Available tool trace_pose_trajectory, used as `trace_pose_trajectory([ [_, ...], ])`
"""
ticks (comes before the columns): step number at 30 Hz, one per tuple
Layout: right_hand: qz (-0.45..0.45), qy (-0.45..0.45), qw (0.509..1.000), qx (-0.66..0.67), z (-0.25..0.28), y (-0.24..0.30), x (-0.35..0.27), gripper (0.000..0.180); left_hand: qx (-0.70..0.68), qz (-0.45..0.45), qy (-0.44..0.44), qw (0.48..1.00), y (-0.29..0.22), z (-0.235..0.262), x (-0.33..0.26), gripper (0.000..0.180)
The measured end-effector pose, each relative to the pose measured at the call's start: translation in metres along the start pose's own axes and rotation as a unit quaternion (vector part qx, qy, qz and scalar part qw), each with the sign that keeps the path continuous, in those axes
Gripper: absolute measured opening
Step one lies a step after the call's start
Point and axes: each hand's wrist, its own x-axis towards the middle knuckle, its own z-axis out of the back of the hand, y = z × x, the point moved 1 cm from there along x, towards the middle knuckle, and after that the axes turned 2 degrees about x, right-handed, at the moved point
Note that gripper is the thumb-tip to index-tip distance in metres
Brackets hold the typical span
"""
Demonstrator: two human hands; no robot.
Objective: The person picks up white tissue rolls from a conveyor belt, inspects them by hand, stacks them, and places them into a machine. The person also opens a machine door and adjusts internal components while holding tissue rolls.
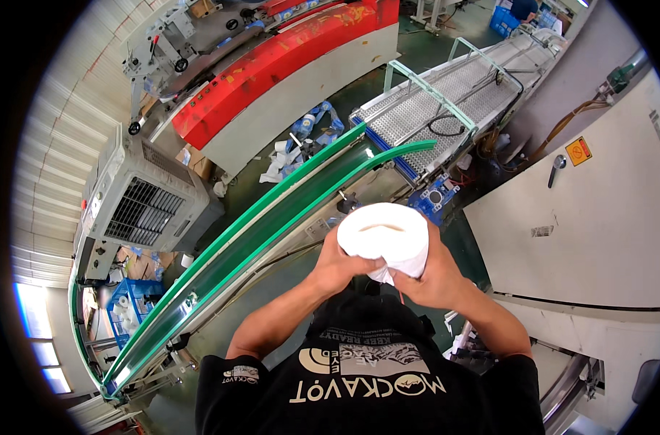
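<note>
Close in front of my chest I hold a white tissue paper roll (388,235) with both hands. The roll's end faces up, and a narrow squashed hollow shows in its middle. My left hand (339,267) wraps round its left side, thumb across the near face. On the opposite side my right hand (435,272) grips it the same way, its thumb also at the near face. Most of the fingers behind the roll are hidden. Beyond the roll runs a long green-edged conveyor chute (254,232), apart from my hands.
A metal-mesh conveyor (468,94) extends to the far right. A red and white machine guard (294,65) stands at the back, with plastic scraps (323,123) on the floor beside it. At left are an air cooler (145,206) and a blue crate (131,308). A white cabinet (583,225) stands at right.
</note>
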Motion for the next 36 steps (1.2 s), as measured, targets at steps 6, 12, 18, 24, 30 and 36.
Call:
trace_pose_trajectory([
  [6, -0.035, -0.045, 0.978, 0.202, 0.0, -0.012, 0.011, 0.088, -0.136, 0.003, -0.036, 0.99, 0.008, -0.009, -0.01, 0.082],
  [12, -0.165, 0.211, 0.955, 0.128, -0.003, -0.019, -0.019, 0.077, 0.126, 0.17, 0.199, 0.957, 0.013, 0.03, -0.041, 0.097],
  [18, -0.222, 0.374, 0.893, 0.113, -0.015, -0.058, -0.051, 0.063, 0.169, 0.236, 0.209, 0.934, 0.06, 0.026, -0.061, 0.086],
  [24, -0.197, 0.382, 0.903, 0.03, -0.022, -0.037, -0.067, 0.06, 0.075, 0.256, 0.162, 0.95, 0.08, 0.027, -0.072, 0.067],
  [30, -0.212, 0.285, 0.929, 0.107, -0.008, -0.046, -0.079, 0.062, -0.024, 0.268, 0.158, 0.95, 0.081, 0.03, -0.066, 0.087],
  [36, -0.255, 0.086, 0.873, 0.407, -0.025, -0.051, -0.072, 0.071, -0.049, 0.118, 0.15, 0.981, 0.093, 0.02, -0.052, 0.129],
])
